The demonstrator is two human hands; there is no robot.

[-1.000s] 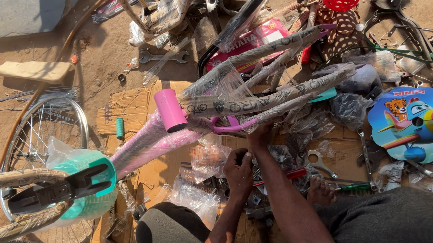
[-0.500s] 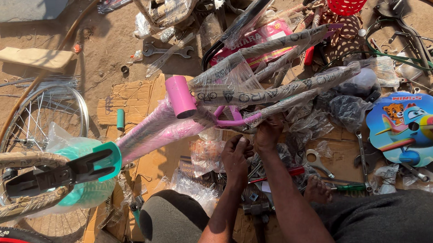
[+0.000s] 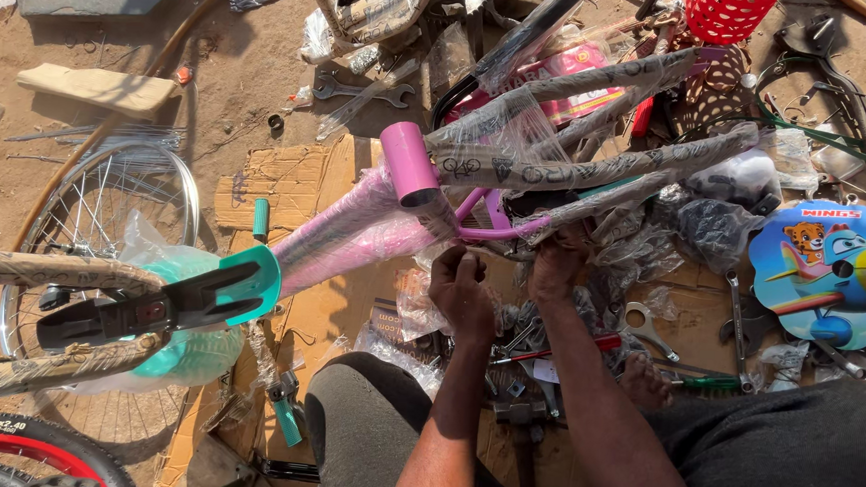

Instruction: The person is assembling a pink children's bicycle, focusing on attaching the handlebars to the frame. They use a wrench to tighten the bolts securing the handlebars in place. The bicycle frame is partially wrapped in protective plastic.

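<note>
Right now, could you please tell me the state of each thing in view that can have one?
pink bike frame: lying on its side, partly in clear plastic wrap
left hand: closed, at the frame's lower tubes
right hand: gripping the wrapped tubes
spoked wheel: lying flat on the ground, no tyre
teal saddle: still in plastic
red basket: upright
combination wrench: lying loose on the dirt

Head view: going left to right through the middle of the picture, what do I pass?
Spoked wheel → small teal grip → pink head tube → left hand → right hand → open-end wrench → round cartoon plate.
</note>
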